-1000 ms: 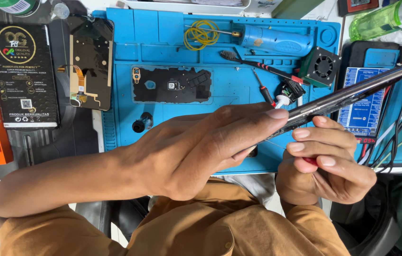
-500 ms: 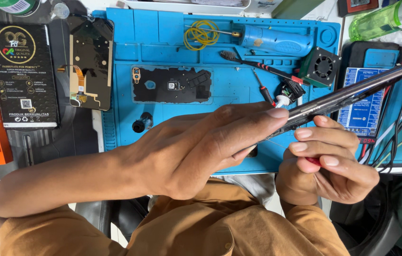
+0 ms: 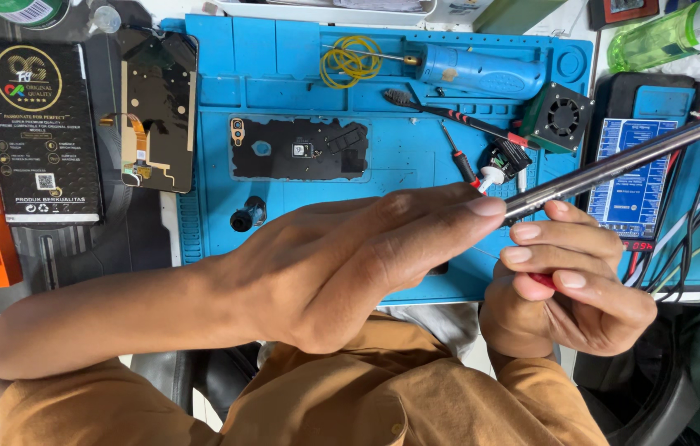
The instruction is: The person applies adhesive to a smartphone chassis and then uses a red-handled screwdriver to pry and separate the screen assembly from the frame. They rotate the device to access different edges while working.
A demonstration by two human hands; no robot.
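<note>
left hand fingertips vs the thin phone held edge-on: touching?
Touching. In the head view the left hand lays its fingertips against the near end of the phone, with no gap visible; the right hand is beneath it.

A long, thin metal-edged slab (image 3: 623, 161), probably a phone seen edge-on, is held above the blue work mat. It is seen as a narrow grey strip slanting from lower left to upper right, its far end reaching the right border of the view. Its near end is touched by the fingertips of the left hand and is propped from beneath by the right hand's fingers. A small red object (image 3: 542, 280), only partly visible, is pinched in the right hand.
</note>
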